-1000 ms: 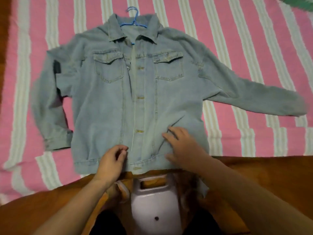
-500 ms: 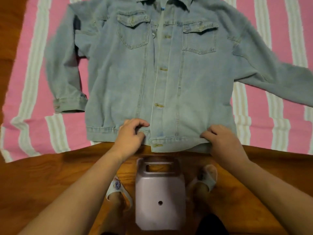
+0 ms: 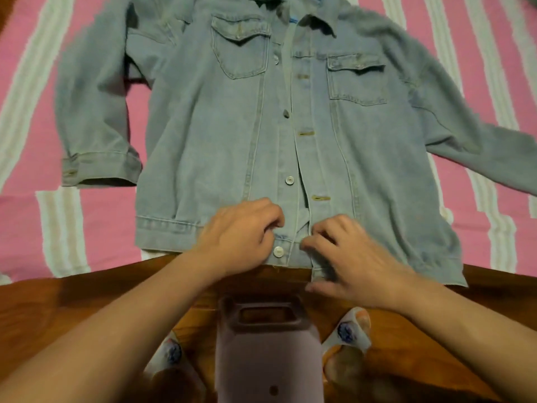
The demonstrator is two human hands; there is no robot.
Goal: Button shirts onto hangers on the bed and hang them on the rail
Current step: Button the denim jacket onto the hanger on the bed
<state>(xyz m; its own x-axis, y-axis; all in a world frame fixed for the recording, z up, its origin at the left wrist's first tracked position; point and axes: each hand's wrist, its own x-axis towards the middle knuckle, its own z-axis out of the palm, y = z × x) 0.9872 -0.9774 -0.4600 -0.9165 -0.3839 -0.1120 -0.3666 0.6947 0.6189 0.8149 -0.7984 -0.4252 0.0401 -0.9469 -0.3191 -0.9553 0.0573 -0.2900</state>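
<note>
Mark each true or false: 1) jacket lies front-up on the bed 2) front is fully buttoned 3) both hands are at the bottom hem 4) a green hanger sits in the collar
1) True: the denim jacket lies front-up on the striped bedspread.
2) False: the front is open, with the bottom button undone.
3) True: the left hand and right hand grip the hem edges.
4) False: the hanger peeking out at the collar is blue.
</note>
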